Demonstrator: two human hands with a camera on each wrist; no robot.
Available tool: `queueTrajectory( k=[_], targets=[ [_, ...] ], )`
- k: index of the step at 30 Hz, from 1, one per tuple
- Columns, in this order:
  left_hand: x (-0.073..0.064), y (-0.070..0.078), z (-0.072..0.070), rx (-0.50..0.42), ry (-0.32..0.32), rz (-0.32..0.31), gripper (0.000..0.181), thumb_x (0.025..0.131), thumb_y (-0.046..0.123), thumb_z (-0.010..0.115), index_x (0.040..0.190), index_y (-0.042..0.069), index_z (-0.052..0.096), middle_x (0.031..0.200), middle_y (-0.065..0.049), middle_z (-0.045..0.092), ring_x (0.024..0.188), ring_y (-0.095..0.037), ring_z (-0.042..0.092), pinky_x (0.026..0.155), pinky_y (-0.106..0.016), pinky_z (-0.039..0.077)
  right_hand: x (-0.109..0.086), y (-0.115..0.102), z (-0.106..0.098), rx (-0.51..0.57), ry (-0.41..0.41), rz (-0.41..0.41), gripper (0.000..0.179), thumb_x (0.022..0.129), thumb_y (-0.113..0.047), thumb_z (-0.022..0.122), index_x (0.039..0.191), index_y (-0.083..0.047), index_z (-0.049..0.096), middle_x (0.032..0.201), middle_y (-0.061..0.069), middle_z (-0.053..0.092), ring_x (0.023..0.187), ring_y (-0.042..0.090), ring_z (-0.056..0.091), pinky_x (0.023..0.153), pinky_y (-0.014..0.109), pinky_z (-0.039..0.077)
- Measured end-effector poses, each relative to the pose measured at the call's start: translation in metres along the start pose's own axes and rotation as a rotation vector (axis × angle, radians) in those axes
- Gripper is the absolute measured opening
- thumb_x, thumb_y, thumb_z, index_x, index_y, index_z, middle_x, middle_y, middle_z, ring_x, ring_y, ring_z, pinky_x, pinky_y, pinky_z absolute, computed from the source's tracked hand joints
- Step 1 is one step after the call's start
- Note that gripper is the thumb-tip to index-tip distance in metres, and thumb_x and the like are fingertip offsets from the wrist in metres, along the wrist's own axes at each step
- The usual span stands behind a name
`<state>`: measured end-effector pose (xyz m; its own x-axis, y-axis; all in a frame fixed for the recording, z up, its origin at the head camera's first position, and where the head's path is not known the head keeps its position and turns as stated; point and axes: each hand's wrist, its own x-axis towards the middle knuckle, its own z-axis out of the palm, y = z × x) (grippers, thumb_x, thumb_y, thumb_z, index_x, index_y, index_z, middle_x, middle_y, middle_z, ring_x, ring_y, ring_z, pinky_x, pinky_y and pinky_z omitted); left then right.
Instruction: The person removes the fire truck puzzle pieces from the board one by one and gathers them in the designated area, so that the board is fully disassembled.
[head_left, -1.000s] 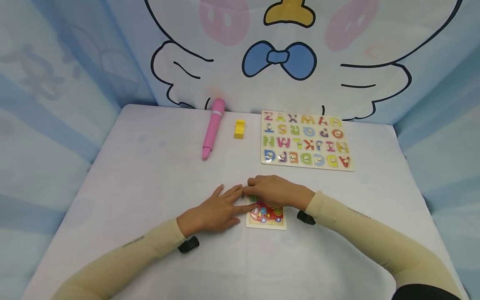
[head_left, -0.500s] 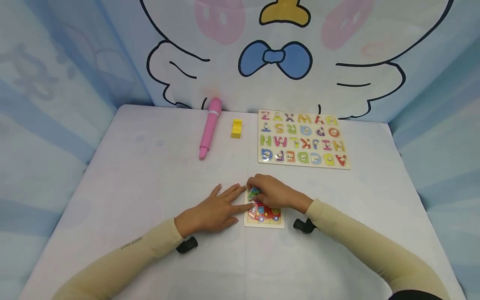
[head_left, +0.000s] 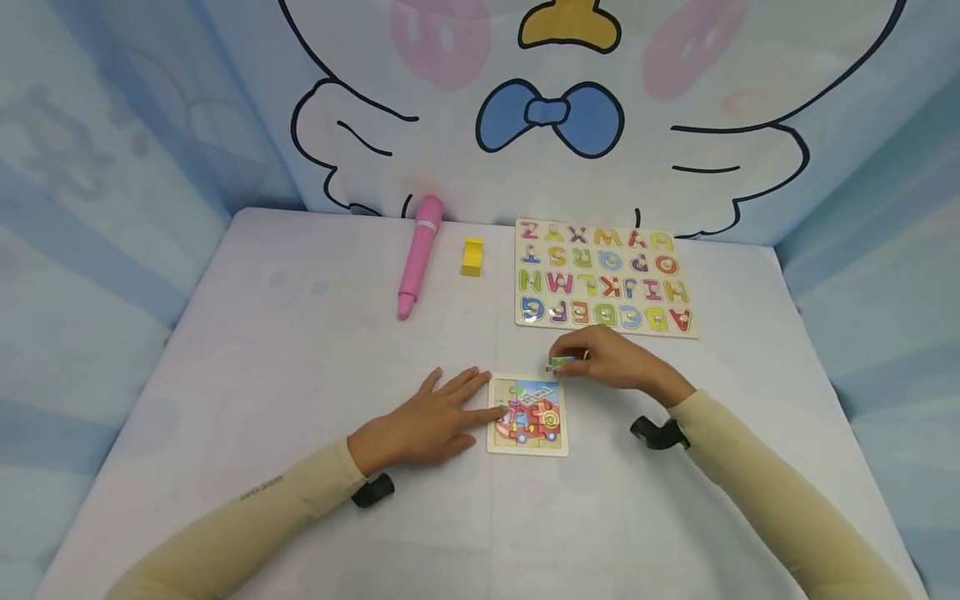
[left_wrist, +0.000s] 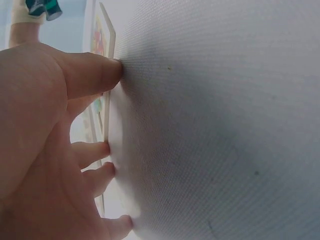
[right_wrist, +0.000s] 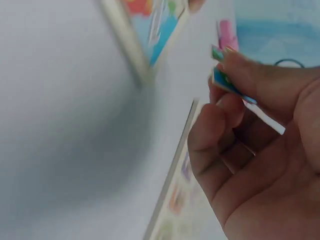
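1. Right hand [head_left: 611,358] in the spotlight, thumb and fingers clamped on a small puzzle piece [head_left: 561,363], green and blue, pinched right at the tips
2. And where is that piece? Just beyond the upper right of the picture puzzle [head_left: 525,452], in the space before the alphabet board [head_left: 567,270], apart from both in the right wrist view
3. The puzzle itself lies flat on the counter [head_left: 300,350]: red truck, pale ladder, blue sky, a pale wooden frame round it, plain tan showing at its upper left corner
4. Now the left hand [head_left: 420,429], fingers straight and spread apart, nothing in its grasp, forefinger tip down on the left side of the puzzle, thumb beside the frame
5. Farther out, the alphabet board lies flat behind the right hand, four rows of bright letters
6. Over to its left, a yellow block [head_left: 472,257], and left again a long pink stick [head_left: 418,258], lying aslant by the far edge
7. Beige sleeves [head_left: 247,525] on both arms, a black device [head_left: 372,490] under each wrist
8. Backing it all, a printed backdrop [head_left: 450,158] with a blue bow tie
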<state>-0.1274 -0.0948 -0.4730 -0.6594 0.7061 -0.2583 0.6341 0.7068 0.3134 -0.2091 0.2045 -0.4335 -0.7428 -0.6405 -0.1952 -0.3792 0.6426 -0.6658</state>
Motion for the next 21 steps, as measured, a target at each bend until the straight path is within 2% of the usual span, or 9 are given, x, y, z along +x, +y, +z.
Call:
queueTrajectory(
  k=[4,7,10,14,21],
  targets=[
    [0.0,-0.001,0.0,-0.01,0.009,0.005,0.057,0.102,0.032,0.063,0.155,0.039,0.043,0.17,-0.009,0.018,0.157,-0.029,0.011,0.119,-0.066,0.012,-0.007,0.012,-0.011,-0.089,-0.038,0.038,0.012,0.09,-0.005,0.076,0.096,-0.011,0.067,0.08,-0.003,0.058,0.077,0.016,0.053,0.068,0.031,0.045],
    [-0.001,-0.001,0.001,-0.007,0.013,0.007,0.057,0.102,0.032,0.063,0.155,0.039,0.043,0.17,-0.009,0.018,0.157,-0.028,0.011,0.119,-0.066,0.012,-0.006,0.018,-0.013,-0.131,-0.067,0.034,0.011,0.091,-0.003,0.075,0.092,-0.013,0.071,0.078,-0.005,0.058,0.076,0.016,0.052,0.068,0.031,0.044],
    [-0.001,-0.001,0.0,-0.01,0.018,0.006,0.058,0.102,0.032,0.064,0.155,0.039,0.043,0.17,-0.009,0.018,0.157,-0.028,0.011,0.119,-0.067,0.013,-0.003,0.023,-0.012,-0.162,-0.076,-0.003,0.01,0.093,-0.003,0.073,0.093,-0.013,0.073,0.082,-0.006,0.062,0.077,0.015,0.053,0.071,0.032,0.046],
    [-0.001,-0.001,0.0,-0.019,0.018,0.009,0.058,0.102,0.031,0.064,0.155,0.039,0.043,0.17,-0.009,0.018,0.157,-0.029,0.012,0.119,-0.067,0.013,0.0,0.026,-0.007,-0.22,-0.05,-0.031,0.009,0.093,-0.003,0.073,0.095,-0.012,0.071,0.088,-0.006,0.065,0.08,0.014,0.054,0.075,0.035,0.047],
    [0.0,-0.001,0.002,-0.014,0.012,0.007,0.058,0.102,0.033,0.064,0.155,0.039,0.043,0.17,-0.009,0.018,0.157,-0.028,0.011,0.119,-0.066,0.013,-0.001,0.027,0.0,-0.316,0.006,-0.058,0.014,0.092,-0.001,0.074,0.105,-0.007,0.073,0.104,0.002,0.068,0.096,0.02,0.058,0.091,0.044,0.05]
  ],
)
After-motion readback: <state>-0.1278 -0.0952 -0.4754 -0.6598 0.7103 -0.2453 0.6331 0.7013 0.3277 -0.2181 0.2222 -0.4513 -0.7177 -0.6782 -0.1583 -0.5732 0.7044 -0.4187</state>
